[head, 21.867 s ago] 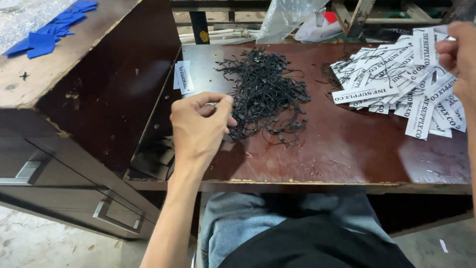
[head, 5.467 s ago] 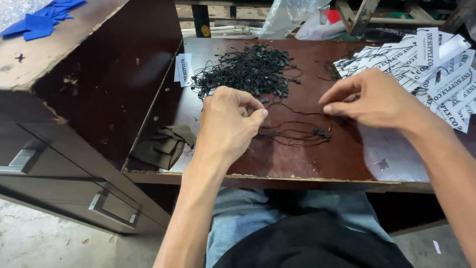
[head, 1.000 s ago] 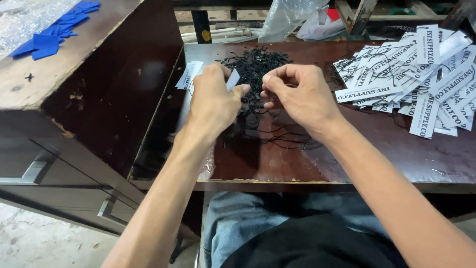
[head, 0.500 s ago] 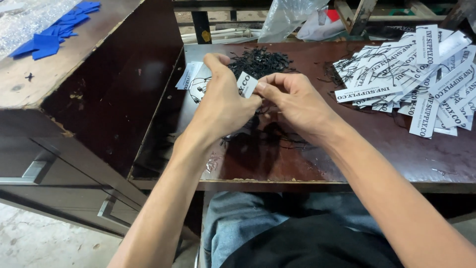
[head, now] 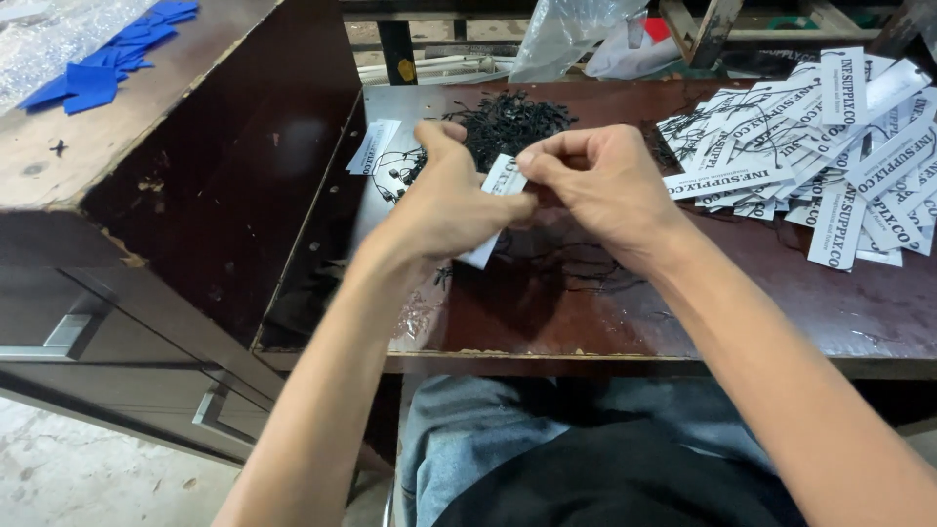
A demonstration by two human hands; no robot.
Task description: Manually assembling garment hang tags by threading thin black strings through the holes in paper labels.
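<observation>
Both hands meet just in front of the pile of black strings: the left hand pinches a white paper tag, the right hand closes fingertips at its top edge (maybe on a string). More tags lie right of the pile.

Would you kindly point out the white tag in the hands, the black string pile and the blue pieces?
white tag (head: 503,179), head view, its upper end.
black string pile (head: 508,122), head view, its middle.
blue pieces (head: 107,59), head view, middle of the heap.

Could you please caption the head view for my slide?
Both hands, left hand and right hand, hold a white tag above black strings on a table.
</observation>
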